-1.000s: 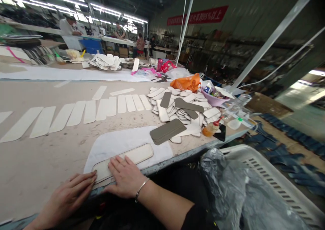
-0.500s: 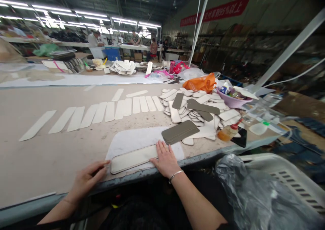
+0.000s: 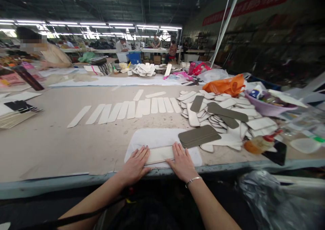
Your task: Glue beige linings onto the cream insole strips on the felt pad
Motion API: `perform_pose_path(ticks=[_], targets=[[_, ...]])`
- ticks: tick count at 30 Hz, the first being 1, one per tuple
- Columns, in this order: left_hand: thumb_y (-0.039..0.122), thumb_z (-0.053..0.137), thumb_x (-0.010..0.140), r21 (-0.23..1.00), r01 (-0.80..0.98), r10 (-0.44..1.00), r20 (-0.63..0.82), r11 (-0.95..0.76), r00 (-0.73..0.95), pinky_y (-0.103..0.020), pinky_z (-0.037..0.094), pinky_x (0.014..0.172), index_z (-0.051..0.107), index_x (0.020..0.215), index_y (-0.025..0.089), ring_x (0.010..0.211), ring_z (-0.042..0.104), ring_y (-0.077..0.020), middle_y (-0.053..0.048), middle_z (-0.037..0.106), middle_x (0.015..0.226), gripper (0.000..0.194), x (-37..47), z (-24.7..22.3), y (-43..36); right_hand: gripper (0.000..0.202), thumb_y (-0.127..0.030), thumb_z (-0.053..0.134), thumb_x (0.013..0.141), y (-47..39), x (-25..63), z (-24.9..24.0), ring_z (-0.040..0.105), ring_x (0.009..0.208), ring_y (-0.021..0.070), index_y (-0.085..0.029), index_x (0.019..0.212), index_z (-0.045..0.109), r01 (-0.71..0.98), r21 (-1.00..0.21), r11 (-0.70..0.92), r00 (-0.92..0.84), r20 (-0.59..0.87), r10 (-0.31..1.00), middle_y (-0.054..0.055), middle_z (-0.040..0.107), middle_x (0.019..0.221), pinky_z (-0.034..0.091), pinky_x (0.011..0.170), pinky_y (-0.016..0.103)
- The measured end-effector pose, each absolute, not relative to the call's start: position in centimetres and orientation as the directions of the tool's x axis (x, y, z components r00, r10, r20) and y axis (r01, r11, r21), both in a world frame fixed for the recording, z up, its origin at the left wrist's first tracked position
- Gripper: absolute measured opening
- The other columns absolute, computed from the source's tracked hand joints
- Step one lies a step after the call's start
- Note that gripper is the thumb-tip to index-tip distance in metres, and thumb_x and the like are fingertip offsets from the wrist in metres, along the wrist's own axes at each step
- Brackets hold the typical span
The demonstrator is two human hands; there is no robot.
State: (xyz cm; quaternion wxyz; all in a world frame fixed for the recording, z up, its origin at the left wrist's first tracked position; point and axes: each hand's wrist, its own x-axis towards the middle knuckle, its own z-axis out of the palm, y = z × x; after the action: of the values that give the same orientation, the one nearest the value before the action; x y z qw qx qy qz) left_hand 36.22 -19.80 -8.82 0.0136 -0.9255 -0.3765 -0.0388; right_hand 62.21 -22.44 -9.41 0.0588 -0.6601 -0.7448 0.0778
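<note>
A long white panel with a dark edge [image 3: 160, 154] lies on a white rounded sheet [image 3: 152, 135] at the table's front edge. My left hand [image 3: 137, 162] rests flat over the panel's left end, fingers stretched out. Over its right end my right hand [image 3: 182, 159], with a bracelet at the wrist, also lies flat and open. Both hands cover the panel's ends; only its middle shows. Just beyond my right fingertips is a small stack of grey-brown panels [image 3: 199, 136], overlapping the sheet's upper right corner.
A row of white strips [image 3: 130, 109] lies behind the sheet. To the right are a heap of white panels [image 3: 261, 123], a bottle of amber liquid [image 3: 259, 145], a purple basin [image 3: 269, 104] and an orange bag [image 3: 224, 85]. A co-worker [image 3: 54, 54] is at the far left.
My left hand has moved from beside the panel's left end to lie flat on top of it. My right hand stays on the right end. The view has turned left.
</note>
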Motion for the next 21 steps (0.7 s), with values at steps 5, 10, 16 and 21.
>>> perform_pose_path(ticks=[5, 10, 16, 21], targets=[[0.051, 0.036, 0.09, -0.103, 0.698, 0.687, 0.122, -0.709, 0.716, -0.045, 0.021, 0.11, 0.014, 0.146, 0.016, 0.137, 0.026, -0.0269, -0.013, 0.027, 0.148, 0.07, 30.6, -9.5, -20.0, 0.078, -0.062, 0.029, 0.089, -22.4, 62.3, -8.7, 0.005, 0.14, 0.0239, -0.009, 0.145, 0.018, 0.971, -0.225, 0.086, -0.096, -0.038, 0.995, 0.011, 0.011, 0.152, 0.005, 0.112, 0.046], [0.052, 0.042, 0.087, -0.097, 0.677, 0.646, 0.226, -0.73, 0.729, -0.046, 0.021, 0.109, 0.014, 0.146, 0.021, 0.134, 0.031, -0.0276, -0.011, 0.032, 0.147, 0.072, 30.5, -10.7, -19.6, 0.087, -0.069, 0.031, 0.085, -23.3, 59.3, -6.9, -0.001, 0.14, 0.0272, -0.007, 0.145, 0.02, 0.96, -0.264, 0.096, -0.084, 0.054, 0.995, 0.014, 0.01, 0.151, -0.001, 0.111, 0.05], [0.051, 0.045, 0.085, -0.128, 0.64, 0.597, 0.26, -0.758, 0.759, -0.048, 0.021, 0.108, 0.015, 0.146, 0.022, 0.132, 0.034, -0.0294, -0.01, 0.034, 0.146, 0.074, 30.4, -11.6, -18.8, 0.079, -0.066, 0.023, 0.089, -23.6, 55.8, -6.9, 0.007, 0.14, 0.0176, -0.011, 0.145, 0.019, 0.824, -0.366, 0.432, -0.417, 0.122, 0.901, 0.008, 0.017, 0.151, 0.007, 0.114, 0.039], [0.054, 0.048, 0.082, -0.07, 0.669, 0.635, 0.251, -0.74, 0.73, -0.047, 0.025, 0.109, 0.02, 0.145, 0.025, 0.131, 0.036, -0.029, -0.008, 0.037, 0.145, 0.075, 30.2, -11.5, -18.8, 0.078, -0.064, 0.025, 0.09, -23.1, 60.5, -7.4, 0.008, 0.14, 0.0205, -0.009, 0.144, 0.022, 0.919, -0.342, 0.194, -0.208, -0.004, 0.978, 0.012, 0.015, 0.151, 0.008, 0.113, 0.041]])
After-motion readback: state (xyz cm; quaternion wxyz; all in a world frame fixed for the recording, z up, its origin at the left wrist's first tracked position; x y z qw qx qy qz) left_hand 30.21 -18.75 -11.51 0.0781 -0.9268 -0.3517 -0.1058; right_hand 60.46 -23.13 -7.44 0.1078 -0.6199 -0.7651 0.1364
